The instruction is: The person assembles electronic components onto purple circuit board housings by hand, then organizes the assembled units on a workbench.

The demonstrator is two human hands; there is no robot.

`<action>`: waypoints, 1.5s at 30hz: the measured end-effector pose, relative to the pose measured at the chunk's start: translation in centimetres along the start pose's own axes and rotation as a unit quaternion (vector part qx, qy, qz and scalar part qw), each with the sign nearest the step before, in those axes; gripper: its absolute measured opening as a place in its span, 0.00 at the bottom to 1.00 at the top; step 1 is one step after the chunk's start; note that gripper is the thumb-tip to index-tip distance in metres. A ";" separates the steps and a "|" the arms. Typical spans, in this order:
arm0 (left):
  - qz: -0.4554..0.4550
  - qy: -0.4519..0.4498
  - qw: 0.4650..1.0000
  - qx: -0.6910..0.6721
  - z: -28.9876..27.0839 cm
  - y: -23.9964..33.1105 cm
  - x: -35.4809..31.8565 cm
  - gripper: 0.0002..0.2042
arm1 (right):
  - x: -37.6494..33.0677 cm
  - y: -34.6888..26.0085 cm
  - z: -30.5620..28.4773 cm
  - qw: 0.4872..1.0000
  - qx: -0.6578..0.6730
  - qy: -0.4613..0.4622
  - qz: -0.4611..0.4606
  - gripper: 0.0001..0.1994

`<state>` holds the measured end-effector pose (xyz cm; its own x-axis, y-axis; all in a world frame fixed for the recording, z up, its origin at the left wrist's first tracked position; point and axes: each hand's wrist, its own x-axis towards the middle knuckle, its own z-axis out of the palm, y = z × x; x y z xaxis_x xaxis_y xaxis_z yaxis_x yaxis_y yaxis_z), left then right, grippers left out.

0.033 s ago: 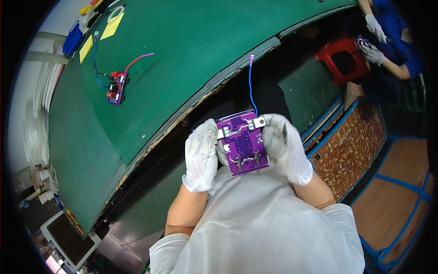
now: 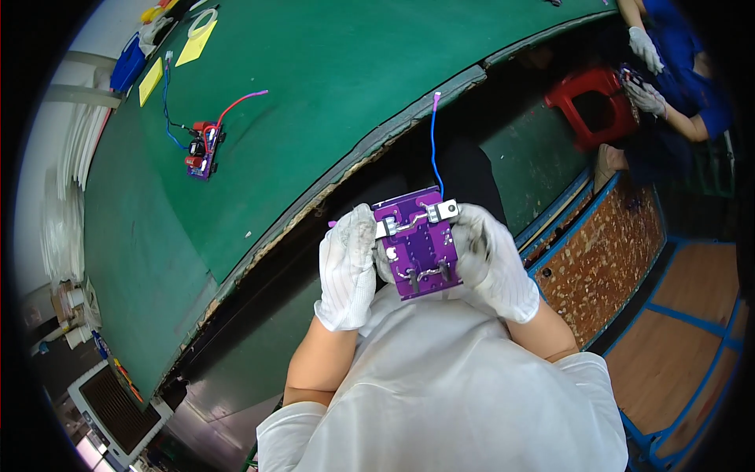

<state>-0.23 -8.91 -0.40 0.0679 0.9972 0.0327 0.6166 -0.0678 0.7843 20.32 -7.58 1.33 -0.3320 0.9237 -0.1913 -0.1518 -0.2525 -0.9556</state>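
I hold a purple circuit board (image 2: 417,245) close to my chest, below the table's edge. My left hand (image 2: 346,267), in a white glove, grips its left side. My right hand (image 2: 491,263), also gloved, grips its right side. Silver metal brackets lie across the board's top and lower part. A thin blue wire (image 2: 432,145) with a pink tip rises from the board's top edge toward the table.
A green table (image 2: 330,79) curves across the upper left. On it lie a second purple board with red parts and wires (image 2: 203,151), yellow sheets (image 2: 194,44), a blue bin (image 2: 126,68) and a tape ring (image 2: 206,20). A red stool (image 2: 591,102) and a person in blue (image 2: 684,75) are at the upper right.
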 end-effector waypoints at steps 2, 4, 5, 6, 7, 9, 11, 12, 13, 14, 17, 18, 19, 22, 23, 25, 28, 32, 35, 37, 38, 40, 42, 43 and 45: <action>-0.028 0.017 0.999 -0.029 0.7 -0.9 -0.5 0.12 | 0.0 -0.8 0.9 0.998 0.028 -0.049 -0.024 0.30; -0.161 0.006 0.958 -0.237 -0.2 2.6 0.6 0.13 | 0.0 -0.4 0.8 0.998 0.003 -0.041 -0.044 0.30; -0.117 0.011 0.955 -0.271 -0.1 3.2 0.7 0.12 | 0.0 -0.2 0.7 0.997 -0.020 -0.032 -0.065 0.30; -0.142 -0.025 0.933 -0.330 -0.6 4.9 1.6 0.15 | 0.0 0.0 0.7 0.989 -0.086 -0.012 -0.117 0.30; -0.167 -0.061 0.905 -0.386 -0.8 6.6 2.4 0.20 | -0.1 0.3 0.5 0.989 -0.087 -0.009 -0.118 0.30; -0.151 -0.008 0.928 -0.341 0.6 6.5 0.6 0.32 | -0.2 0.6 0.5 0.983 -0.113 0.010 -0.147 0.30; -0.060 -0.015 0.913 -0.402 1.1 6.1 0.2 0.38 | -0.3 0.6 0.5 0.982 -0.104 0.009 -0.155 0.30; -0.050 0.015 0.906 -0.419 1.5 6.1 0.3 0.35 | -0.3 0.5 0.6 0.982 -0.097 0.008 -0.160 0.30; -0.049 0.014 0.907 -0.418 1.1 6.1 0.3 0.35 | -0.4 0.1 0.7 0.982 -0.096 0.009 -0.161 0.30; -0.109 -0.021 0.896 -0.429 0.3 6.7 0.6 0.33 | -0.4 -1.1 1.0 0.995 -0.021 0.009 -0.093 0.28; -0.109 -0.043 0.919 -0.377 0.2 5.4 0.5 0.25 | -0.4 -1.5 0.4 0.997 0.069 0.029 0.022 0.25; -0.166 -0.056 0.873 -0.455 -0.1 5.6 0.6 0.24 | -0.3 -1.5 0.2 0.993 0.083 0.045 0.070 0.23; -0.221 -0.067 0.817 -0.528 -0.3 5.9 0.7 0.23 | -0.4 -1.5 0.0 0.993 0.083 0.046 0.070 0.23; -0.244 -0.053 0.755 -0.607 0.1 6.2 0.4 0.23 | -0.7 -1.4 0.5 0.974 0.197 0.093 0.062 0.19; -0.252 -0.031 0.746 -0.616 0.5 5.9 0.2 0.22 | -0.8 -1.4 0.5 0.974 0.197 0.092 0.062 0.19; -0.229 -0.022 0.749 -0.621 0.7 5.4 -0.1 0.22 | -0.9 -1.4 0.5 0.970 0.218 0.071 0.081 0.18; -0.187 -0.044 0.791 -0.582 0.3 4.8 0.0 0.22 | -0.7 -1.2 0.4 0.967 0.233 0.040 0.099 0.18; -0.194 -0.042 0.793 -0.576 0.3 4.8 -0.1 0.28 | -0.6 0.2 1.2 0.952 0.293 0.047 0.077 0.21; -0.204 -0.019 0.772 -0.602 0.5 5.1 0.0 0.34 | -0.3 0.1 2.3 0.940 0.304 0.132 0.079 0.23; -0.220 0.008 0.755 -0.618 0.4 5.4 0.2 0.34 | -0.4 0.0 2.0 0.941 0.311 0.101 0.089 0.23; -0.221 0.008 0.754 -0.618 0.4 5.2 0.3 0.34 | -0.4 0.3 1.6 0.941 0.311 0.102 0.089 0.23; -0.220 -0.027 0.740 -0.635 0.4 4.6 0.4 0.35 | -0.5 1.2 0.6 0.945 0.317 0.014 0.081 0.26; -0.229 -0.029 0.733 -0.640 0.3 4.1 0.4 0.36 | -0.4 0.9 0.6 0.948 0.309 -0.003 0.076 0.25; -0.238 -0.030 0.726 -0.645 0.3 4.0 0.4 0.36 | -0.3 0.6 0.6 0.951 0.300 -0.021 0.070 0.24; -0.240 -0.025 0.715 -0.656 0.6 3.8 0.5 0.36 | 0.0 -0.4 2.0 0.951 0.297 0.042 0.081 0.24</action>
<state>2.61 -8.68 2.23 0.1439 0.8904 -0.4317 -0.6853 0.4044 0.6056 18.48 -8.12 2.14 -0.3246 0.8726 -0.3650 -0.6125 -0.4880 -0.6219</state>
